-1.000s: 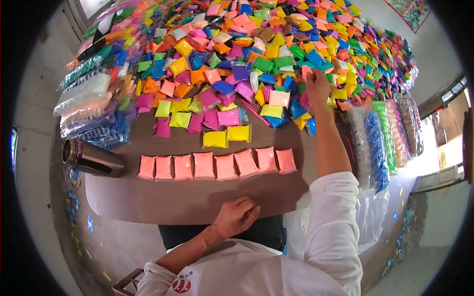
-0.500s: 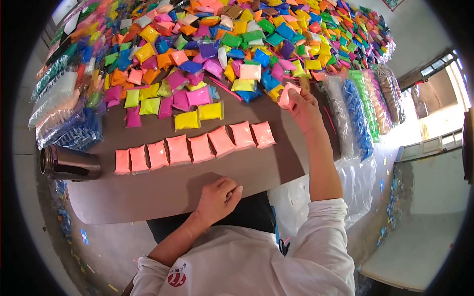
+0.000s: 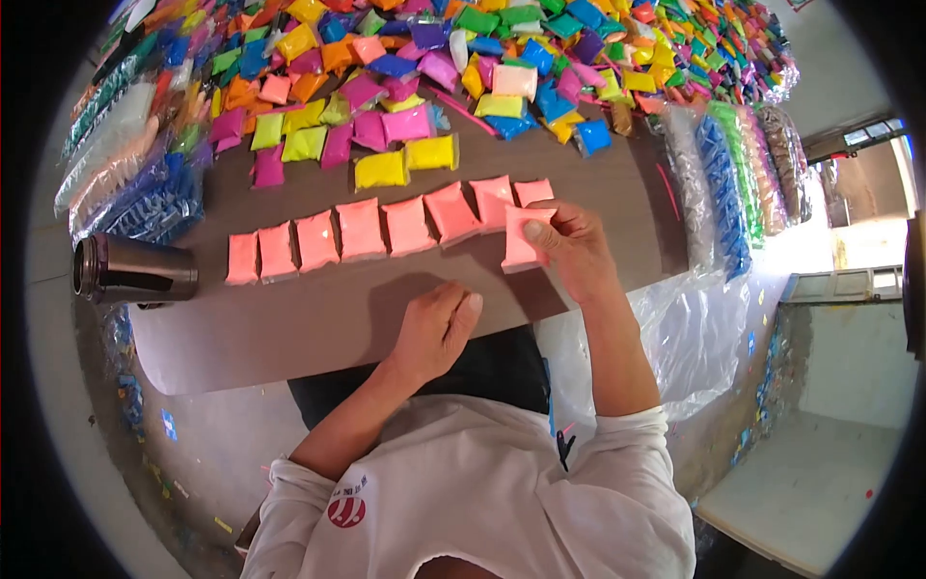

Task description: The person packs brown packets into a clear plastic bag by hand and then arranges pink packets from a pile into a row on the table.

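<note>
Between the thumb and fingers of my right hand (image 3: pixel 577 253) is a small salmon-pink packet (image 3: pixel 522 238) with clear film edges. It is held over the right end of a slanting row of similar pink packets (image 3: pixel 361 230), and partly covers the last ones. My left hand (image 3: pixel 439 328) is closed in a loose fist at the near edge of the brown table (image 3: pixel 280 333), with nothing visible in it. Beyond the row lie two yellow packets (image 3: pixel 382 170), side by side.
A big heap of many-coloured packets (image 3: pixel 502 77) covers the table's far side. Long bags of packets (image 3: pixel 721 203) stand at the right, more plastic bags (image 3: pixel 135 183) at the left. A metal flask (image 3: pixel 135 268) lies on its side at the left edge.
My right hand has come back from the heap toward me, bringing the pink packet to the row's right end. My left hand stays near the table edge. The view has tilted down.
</note>
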{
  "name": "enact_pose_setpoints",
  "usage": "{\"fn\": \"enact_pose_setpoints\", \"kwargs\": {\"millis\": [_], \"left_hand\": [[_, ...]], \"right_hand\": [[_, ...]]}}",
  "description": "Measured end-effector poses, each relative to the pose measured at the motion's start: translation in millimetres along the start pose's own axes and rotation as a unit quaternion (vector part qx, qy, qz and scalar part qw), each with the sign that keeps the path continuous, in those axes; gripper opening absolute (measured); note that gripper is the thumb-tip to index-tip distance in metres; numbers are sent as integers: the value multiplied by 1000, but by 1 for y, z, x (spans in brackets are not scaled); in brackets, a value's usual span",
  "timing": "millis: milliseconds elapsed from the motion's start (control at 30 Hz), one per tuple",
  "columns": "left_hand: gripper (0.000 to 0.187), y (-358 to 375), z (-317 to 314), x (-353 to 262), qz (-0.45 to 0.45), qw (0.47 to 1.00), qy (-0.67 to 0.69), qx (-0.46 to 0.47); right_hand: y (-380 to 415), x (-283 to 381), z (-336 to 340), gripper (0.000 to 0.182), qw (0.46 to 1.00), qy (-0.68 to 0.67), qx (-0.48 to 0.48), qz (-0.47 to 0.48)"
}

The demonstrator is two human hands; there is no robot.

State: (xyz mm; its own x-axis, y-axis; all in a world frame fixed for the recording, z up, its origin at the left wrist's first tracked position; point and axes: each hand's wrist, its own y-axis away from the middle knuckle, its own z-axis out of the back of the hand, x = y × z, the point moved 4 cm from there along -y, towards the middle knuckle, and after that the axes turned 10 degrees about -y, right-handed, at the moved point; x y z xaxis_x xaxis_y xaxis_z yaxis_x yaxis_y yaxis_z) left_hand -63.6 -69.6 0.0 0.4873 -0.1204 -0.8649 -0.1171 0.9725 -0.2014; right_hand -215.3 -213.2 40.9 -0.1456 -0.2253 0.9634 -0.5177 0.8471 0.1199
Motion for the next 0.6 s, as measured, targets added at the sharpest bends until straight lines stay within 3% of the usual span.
{"fn": "enact_pose_setpoints", "kwargs": {"millis": [133, 333, 433, 600], "left_hand": [[41, -2, 1, -1, 37, 990, 138, 10], [38, -2, 10, -4, 18, 997, 55, 48], [36, -4, 11, -10, -7, 995, 96, 32], [33, -2, 17, -4, 65, 980, 152, 112]], "right_hand": [[13, -15, -18, 25, 996, 13, 57, -63], [19, -24, -42, 31, 990, 21, 133, -45], [23, -23, -48, 31, 988, 8, 140, -72], [32, -1, -61, 41, 983, 50, 170, -40]]}}
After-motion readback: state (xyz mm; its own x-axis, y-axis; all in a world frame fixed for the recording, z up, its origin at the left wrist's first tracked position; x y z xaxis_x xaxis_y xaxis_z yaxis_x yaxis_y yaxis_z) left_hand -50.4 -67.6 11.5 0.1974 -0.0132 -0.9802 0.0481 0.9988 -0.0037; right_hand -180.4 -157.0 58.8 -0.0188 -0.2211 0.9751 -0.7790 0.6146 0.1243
